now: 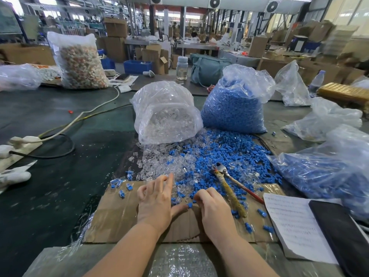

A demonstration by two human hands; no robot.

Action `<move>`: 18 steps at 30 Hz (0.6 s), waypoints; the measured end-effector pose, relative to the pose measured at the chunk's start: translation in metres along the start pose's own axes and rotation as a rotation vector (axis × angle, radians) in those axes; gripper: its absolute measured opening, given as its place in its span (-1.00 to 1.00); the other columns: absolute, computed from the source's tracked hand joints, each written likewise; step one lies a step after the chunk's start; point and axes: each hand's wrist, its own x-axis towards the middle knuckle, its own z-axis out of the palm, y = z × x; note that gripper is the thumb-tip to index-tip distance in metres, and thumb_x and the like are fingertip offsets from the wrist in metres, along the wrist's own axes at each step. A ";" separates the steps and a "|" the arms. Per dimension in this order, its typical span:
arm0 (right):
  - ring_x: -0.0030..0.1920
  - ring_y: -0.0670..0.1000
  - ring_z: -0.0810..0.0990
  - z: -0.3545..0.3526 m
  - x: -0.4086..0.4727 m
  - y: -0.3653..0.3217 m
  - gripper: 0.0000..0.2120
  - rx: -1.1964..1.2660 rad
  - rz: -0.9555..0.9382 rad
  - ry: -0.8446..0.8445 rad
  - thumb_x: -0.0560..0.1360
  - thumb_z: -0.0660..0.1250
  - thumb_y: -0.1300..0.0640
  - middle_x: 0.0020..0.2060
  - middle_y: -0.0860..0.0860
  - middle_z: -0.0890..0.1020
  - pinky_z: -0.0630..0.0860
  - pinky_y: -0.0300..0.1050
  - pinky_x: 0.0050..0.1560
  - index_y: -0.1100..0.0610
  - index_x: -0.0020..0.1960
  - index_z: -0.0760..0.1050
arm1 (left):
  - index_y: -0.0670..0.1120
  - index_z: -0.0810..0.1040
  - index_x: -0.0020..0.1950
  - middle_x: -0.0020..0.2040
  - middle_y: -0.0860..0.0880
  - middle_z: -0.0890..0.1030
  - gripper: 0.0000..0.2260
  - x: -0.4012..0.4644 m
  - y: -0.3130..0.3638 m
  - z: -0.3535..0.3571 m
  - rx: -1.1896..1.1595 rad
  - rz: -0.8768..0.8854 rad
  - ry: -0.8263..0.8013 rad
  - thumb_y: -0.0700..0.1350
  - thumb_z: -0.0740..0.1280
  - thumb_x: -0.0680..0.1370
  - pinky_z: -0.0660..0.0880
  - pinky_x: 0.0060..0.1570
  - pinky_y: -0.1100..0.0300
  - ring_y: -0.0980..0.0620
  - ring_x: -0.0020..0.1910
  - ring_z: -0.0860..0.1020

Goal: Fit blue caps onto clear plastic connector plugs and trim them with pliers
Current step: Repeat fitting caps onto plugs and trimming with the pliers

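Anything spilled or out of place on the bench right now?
Blue caps and clear plugs lie spilled in one mixed heap before their bags, half burying the pliers. A lone red piece lies by the white cable.

Right hand (214, 210) curls over its own fingertips, hiding whether they pinch the blue cap (190, 205) at its knuckles; beyond it, the pliers (229, 183) lie half buried, jaw state undeterminable.

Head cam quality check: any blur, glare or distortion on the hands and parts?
Head view: wide-angle bend at the edges; left hand motion-smeared at the fingers, right hand sharper; soft daylight, faint shadows; glare on the clear bag; loose clear plugs hard to separate; pliers sharp.
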 end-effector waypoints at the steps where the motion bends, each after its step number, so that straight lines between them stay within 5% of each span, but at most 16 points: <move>1: -0.10 -0.04 0.42 0.000 0.000 0.000 -0.90 -0.001 -0.003 0.001 0.57 0.18 0.22 -0.09 -0.04 0.46 0.34 -0.26 -0.12 0.09 -0.01 0.47 | 0.03 -0.15 0.53 0.32 0.03 0.13 -0.12 0.001 0.000 0.000 -0.007 -0.006 -0.006 0.49 -0.03 0.36 0.09 0.24 0.07 0.02 0.29 0.16; 8: -0.02 -0.03 0.42 0.003 0.002 0.000 -0.86 -0.034 0.002 -0.001 0.58 0.17 0.22 -0.03 -0.04 0.44 0.36 -0.26 -0.06 0.07 0.07 0.45 | 0.08 0.00 0.52 0.31 0.10 0.17 -0.28 -0.002 0.009 -0.009 -0.213 -0.077 0.026 0.39 -0.22 0.43 0.07 0.22 0.14 0.10 0.28 0.12; 13: 0.04 -0.01 0.44 0.007 0.000 -0.002 -0.74 -0.060 -0.017 0.000 0.52 0.19 0.34 0.01 -0.02 0.47 0.39 -0.24 0.01 0.07 0.12 0.47 | -0.12 0.44 0.36 0.08 0.00 0.45 -0.66 -0.010 0.020 -0.015 -0.578 -0.090 0.279 -0.15 0.21 0.58 0.31 0.21 0.19 0.04 0.12 0.36; 18: -0.14 0.08 0.56 0.010 -0.004 -0.004 -0.71 -0.016 -0.013 0.092 0.36 0.38 0.45 -0.17 0.05 0.57 0.48 -0.16 -0.17 0.16 -0.01 0.60 | -0.11 0.58 0.19 -0.13 0.11 0.46 -0.73 -0.028 0.034 -0.019 -0.853 -0.131 0.301 -0.30 0.29 0.52 0.37 -0.07 0.45 0.16 -0.14 0.45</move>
